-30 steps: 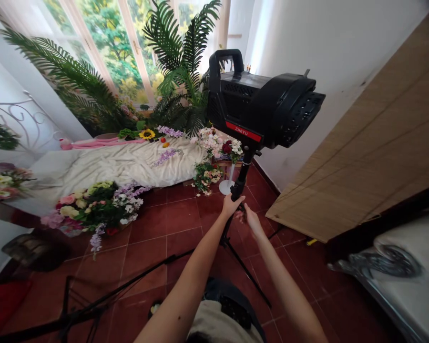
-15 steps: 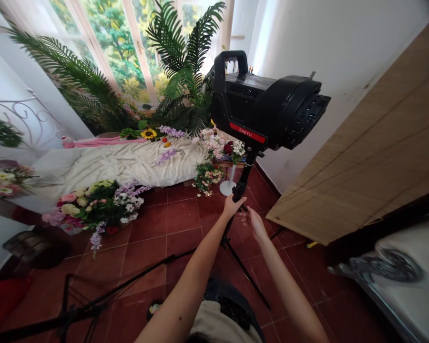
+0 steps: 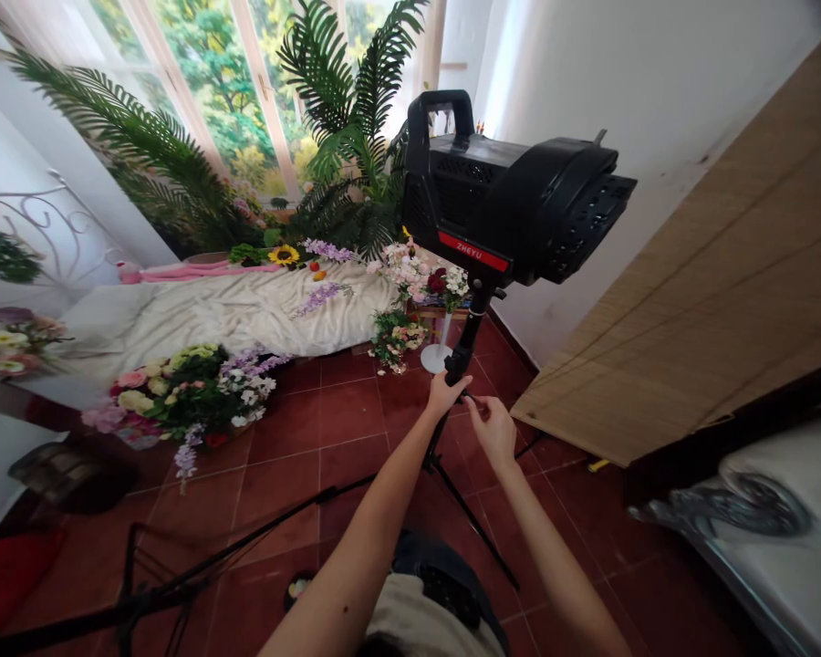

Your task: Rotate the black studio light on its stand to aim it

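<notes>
A black studio light (image 3: pixel 513 201) with a red "ZHEYU" strip sits on top of a black stand pole (image 3: pixel 469 330). My left hand (image 3: pixel 446 392) is wrapped round the pole below the light. Close beside it on the right, my right hand (image 3: pixel 491 424) pinches a small dark knob (image 3: pixel 466 396) on the pole with thumb and fingertips. Below both hands, the stand's thin black legs (image 3: pixel 475 525) spread over the floor.
A bench with a cream cloth (image 3: pixel 246 310), flower bunches (image 3: pixel 178 388) and palm leaves (image 3: pixel 376 82) stand ahead. A wooden panel (image 3: pixel 698 265) leans at right, near a silver-framed seat (image 3: pixel 759 511). Another black stand (image 3: pixel 143 598) lies across lower left.
My right hand has turned and its fingers have closed on the knob, where they were looser before. My left hand stays on the pole.
</notes>
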A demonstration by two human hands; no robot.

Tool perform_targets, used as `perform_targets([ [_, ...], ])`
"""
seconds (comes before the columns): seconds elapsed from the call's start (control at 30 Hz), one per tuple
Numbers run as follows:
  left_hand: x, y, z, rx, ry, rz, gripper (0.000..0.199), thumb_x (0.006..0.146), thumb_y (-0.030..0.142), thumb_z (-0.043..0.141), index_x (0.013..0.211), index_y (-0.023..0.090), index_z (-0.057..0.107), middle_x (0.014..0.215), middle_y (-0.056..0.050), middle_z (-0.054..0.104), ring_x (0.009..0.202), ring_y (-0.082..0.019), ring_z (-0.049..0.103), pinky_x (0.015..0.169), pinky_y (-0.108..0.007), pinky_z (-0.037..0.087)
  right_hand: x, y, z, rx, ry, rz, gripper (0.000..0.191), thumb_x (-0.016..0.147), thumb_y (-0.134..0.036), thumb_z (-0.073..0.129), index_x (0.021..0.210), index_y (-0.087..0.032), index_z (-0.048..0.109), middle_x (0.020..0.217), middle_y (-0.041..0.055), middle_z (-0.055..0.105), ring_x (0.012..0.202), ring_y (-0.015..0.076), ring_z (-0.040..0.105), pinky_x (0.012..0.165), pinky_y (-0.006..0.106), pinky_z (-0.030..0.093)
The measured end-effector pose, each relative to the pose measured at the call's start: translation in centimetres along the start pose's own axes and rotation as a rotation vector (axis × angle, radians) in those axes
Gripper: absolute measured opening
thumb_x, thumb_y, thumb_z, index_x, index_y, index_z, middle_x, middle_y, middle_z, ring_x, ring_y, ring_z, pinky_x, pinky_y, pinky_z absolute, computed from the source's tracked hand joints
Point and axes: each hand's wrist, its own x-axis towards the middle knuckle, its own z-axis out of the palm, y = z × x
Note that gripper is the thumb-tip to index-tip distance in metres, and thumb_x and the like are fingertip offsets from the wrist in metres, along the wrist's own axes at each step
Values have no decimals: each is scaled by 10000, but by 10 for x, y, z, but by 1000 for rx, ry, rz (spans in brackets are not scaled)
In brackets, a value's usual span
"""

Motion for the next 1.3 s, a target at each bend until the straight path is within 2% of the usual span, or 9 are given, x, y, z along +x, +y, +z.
perform_targets([
  [0.17,-3,7,0,-33,-7,-34,359,633,471,679,650,125,584,578,-4,546,520,-92,507,525,-210,408,3,3,6,-25,25,60,493,832,-609,403,809,-170,626,735,80,651,646,186,557,609,260,347],
  [0.37,-8,15,0,-61,-30,-41,359,658,476,664,697,130,577,557,-9,553,498,-108,534,507,-218,416,2,-3,21,98,27,285,533,826,-658,331,675,-196,550,659,98,651,603,211,573,599,277,346],
  [0.6,-19,14,7,-68,37,-72,418,690,518,631,868,142,581,587,15,549,468,-88,508,482,-205,398,5,-7,38,313,-48,563,452,831,-654,322,782,-229,470,540,38,614,554,223,597,561,292,380],
  [0.77,-26,17,9,-109,27,-96,415,690,486,651,927,154,575,661,-5,598,570,-108,568,589,-225,458,4,-5,34,349,-61,567,423,836,-635,348,772,-233,464,510,26,606,514,217,586,553,296,382],
  [0.87,-33,13,0,-133,32,-50,397,699,443,658,964,156,583,791,-49,648,722,-133,616,715,-257,481,1,-9,31,380,-36,568,419,838,-630,345,775,-235,470,503,28,604,527,221,592,561,299,385],
  [1.0,-63,-15,-43,-165,1,-57,324,720,400,629,910,138,614,885,-85,668,803,-136,627,776,-280,485,-6,-18,31,323,23,567,431,836,-641,318,810,-234,460,596,54,641,608,225,612,588,299,394],
  [1.13,-125,-67,-126,-172,-91,-326,315,688,404,633,785,104,623,709,-75,665,629,-132,618,624,-268,495,-11,-24,38,161,102,569,457,827,-654,297,821,-221,444,739,112,663,715,242,623,623,311,405],
  [1.23,-186,-103,-203,-117,74,-503,302,644,403,658,730,115,624,623,-44,646,545,-119,588,573,-252,470,-15,-22,43,84,152,533,441,822,-644,302,806,-219,420,793,151,649,779,268,617,643,337,416],
  [1.3,-229,-119,-258,-89,266,-561,281,620,397,664,681,127,619,599,-37,637,550,-130,586,559,-251,458,-19,-17,47,61,172,503,427,811,-641,321,799,-221,403,781,155,630,777,280,609,645,360,429],
])
